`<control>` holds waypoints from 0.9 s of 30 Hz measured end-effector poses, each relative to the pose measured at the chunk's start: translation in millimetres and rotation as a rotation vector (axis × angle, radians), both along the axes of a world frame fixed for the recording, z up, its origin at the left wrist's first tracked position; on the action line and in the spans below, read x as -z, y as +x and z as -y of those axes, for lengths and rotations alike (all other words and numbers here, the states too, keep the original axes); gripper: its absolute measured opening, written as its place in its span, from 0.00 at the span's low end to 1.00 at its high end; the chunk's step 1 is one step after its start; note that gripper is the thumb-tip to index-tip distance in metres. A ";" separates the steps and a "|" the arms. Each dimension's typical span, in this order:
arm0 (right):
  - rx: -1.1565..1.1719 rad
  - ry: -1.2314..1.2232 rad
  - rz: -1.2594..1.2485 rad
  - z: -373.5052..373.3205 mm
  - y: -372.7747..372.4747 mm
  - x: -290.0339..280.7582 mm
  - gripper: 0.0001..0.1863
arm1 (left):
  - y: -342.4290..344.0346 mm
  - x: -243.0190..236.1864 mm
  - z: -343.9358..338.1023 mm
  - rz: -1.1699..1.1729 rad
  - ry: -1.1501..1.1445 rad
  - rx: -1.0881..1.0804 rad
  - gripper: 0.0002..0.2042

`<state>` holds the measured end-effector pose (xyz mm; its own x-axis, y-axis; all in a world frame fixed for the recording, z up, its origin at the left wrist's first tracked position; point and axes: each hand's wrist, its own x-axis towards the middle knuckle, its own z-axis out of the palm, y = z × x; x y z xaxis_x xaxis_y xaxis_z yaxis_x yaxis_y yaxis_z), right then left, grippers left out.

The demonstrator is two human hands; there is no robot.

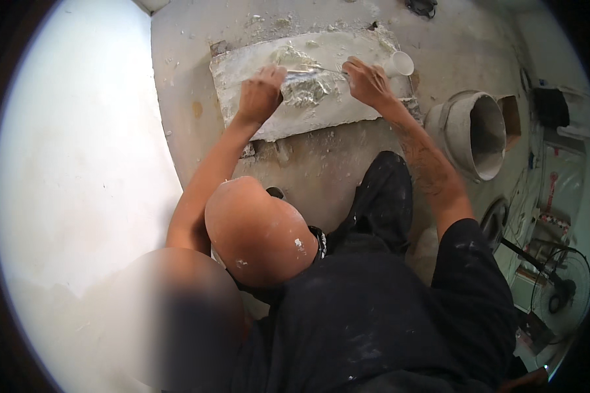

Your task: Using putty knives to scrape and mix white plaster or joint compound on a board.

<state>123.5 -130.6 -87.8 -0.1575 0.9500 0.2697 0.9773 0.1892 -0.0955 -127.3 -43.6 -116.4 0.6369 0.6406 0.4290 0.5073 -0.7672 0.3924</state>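
Observation:
My left hand [263,92] is closed at the left of a pile of wet plaster [306,92], its fingers curled by a shiny, blurred metal edge. I cannot make out what it grips. My right hand [369,82] is closed on the end of a thin metal tool [328,69] that reaches left over the plaster toward my left hand. The tool's exact kind is unclear. Below both hands lies a plaster-coated board [354,111], tilted slightly in view. A white cup [400,63] rests on its right end, just beyond my right hand.
A plaster-crusted bucket [482,134] lies on its side to the right, its mouth facing right. A white wall [85,164] runs along the left. My bare knee [259,226] and dark-trousered leg [383,196] are near the board. A fan [560,288] stands at lower right.

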 end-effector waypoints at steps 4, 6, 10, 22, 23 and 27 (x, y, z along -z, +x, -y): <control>-0.053 0.048 0.057 9.5 -1.6 21.3 0.04 | -7.5 -22.0 -8.9 0.108 -0.172 -0.095 0.12; -0.099 0.212 0.069 13.2 -7.0 25.2 0.05 | -6.7 -36.5 -10.7 0.091 -0.162 -0.024 0.11; -0.097 0.292 0.050 10.7 -20.8 23.5 0.04 | 7.0 -61.1 -3.6 0.076 -0.192 0.137 0.06; -0.174 0.405 -0.038 8.2 -47.8 2.1 0.08 | 34.1 -37.1 -20.7 -0.080 -0.250 0.158 0.09; -0.188 0.420 -0.040 9.7 -48.7 0.9 0.08 | 36.4 -33.5 -22.8 -0.076 -0.253 0.161 0.09; -0.205 0.336 -0.082 15.9 -47.7 0.5 0.06 | 35.6 -29.6 -36.7 -0.104 -0.194 0.099 0.09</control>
